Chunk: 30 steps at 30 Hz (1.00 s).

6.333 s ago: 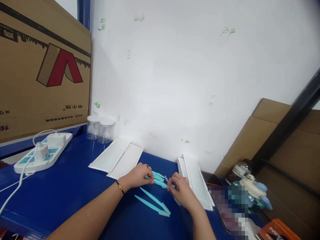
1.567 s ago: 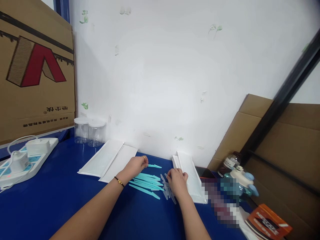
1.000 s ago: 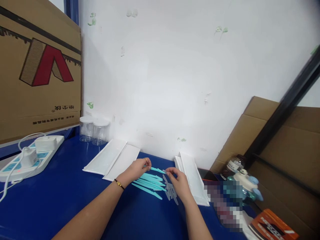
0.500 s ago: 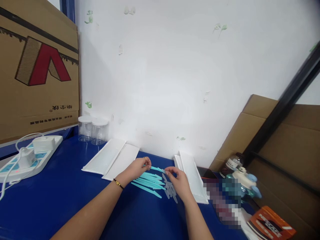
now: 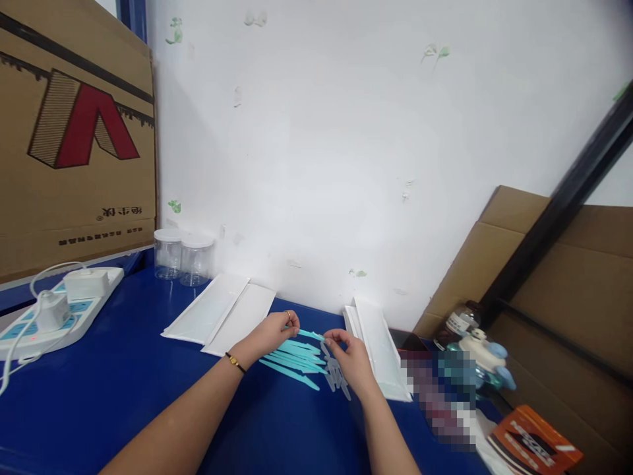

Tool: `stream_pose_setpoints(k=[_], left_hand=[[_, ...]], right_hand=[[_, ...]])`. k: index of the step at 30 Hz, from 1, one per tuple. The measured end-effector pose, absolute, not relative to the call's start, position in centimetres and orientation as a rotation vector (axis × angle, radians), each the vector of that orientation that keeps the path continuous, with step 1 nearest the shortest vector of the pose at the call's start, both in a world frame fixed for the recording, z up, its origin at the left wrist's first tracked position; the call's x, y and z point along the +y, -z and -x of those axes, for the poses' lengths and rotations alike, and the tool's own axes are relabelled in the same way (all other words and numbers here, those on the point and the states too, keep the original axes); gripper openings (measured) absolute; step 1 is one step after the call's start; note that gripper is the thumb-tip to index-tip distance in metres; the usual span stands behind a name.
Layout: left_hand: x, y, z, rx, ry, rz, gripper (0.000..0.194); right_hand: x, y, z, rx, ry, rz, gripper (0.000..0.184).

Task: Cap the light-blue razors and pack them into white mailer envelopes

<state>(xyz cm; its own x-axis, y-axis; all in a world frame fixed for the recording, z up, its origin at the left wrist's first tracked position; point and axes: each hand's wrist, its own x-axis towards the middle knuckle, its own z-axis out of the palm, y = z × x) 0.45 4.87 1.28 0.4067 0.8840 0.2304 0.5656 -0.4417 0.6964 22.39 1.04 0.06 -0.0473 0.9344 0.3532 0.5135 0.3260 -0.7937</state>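
Note:
My left hand (image 5: pixel 278 331) pinches the handle of a slim turquoise eyebrow razor (image 5: pixel 310 334), held just above the table. At the razor's right end, my right hand (image 5: pixel 350 356) closes thumb and fingers on a small translucent cap (image 5: pixel 324 340), mostly hidden by the fingertips. Whether the cap sits fully over the blade I cannot tell. Below the hands, several more turquoise razors (image 5: pixel 291 361) lie roughly side by side on the blue table (image 5: pixel 277 429). Loose translucent caps (image 5: pixel 336 376) form a small pile right of them, under my right hand.
White padded envelopes (image 5: pixel 208 310) lie left of my hands, with more envelopes (image 5: pixel 378 349) at right. Two clear jars (image 5: pixel 196 262) and a power strip (image 5: pixel 99 297) stand further left. A brown bottle (image 5: pixel 457 324), a teal container (image 5: pixel 477 363) and an orange box (image 5: pixel 534 442) crowd the right side.
Earlier my right hand was over the cap pile; it has since moved to the end of the razor in my left hand. The razors now lie gathered in a row, with more loose caps beside them.

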Motion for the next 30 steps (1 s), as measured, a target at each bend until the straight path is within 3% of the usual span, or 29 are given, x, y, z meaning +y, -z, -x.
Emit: stream_pose_setpoints(k=[8,18,24,30], left_hand=[[4.6,-1.3,-1.1,1.245,-0.736,-2.152,0.018],[1.1,-3.1,-1.3,1.162,-0.050,-2.223,0.015],[1.0,-2.9,-1.6,1.273,-0.154,-2.323,0.011],[2.0,-2.0,-1.5,1.350,-0.255,-2.454,0.017]], right_hand=[[0.9,-0.1,-22.4,-1.700,-0.648,1.294,0.023],[0.3,-0.7,-24.4,-1.966,-0.351,1.639,0.013],[0.2,0.5,-24.0,-2.053,-0.201,1.771,0.002],[0.3,0.9,-23.2,-2.119,-0.103,1.832,0.006]])
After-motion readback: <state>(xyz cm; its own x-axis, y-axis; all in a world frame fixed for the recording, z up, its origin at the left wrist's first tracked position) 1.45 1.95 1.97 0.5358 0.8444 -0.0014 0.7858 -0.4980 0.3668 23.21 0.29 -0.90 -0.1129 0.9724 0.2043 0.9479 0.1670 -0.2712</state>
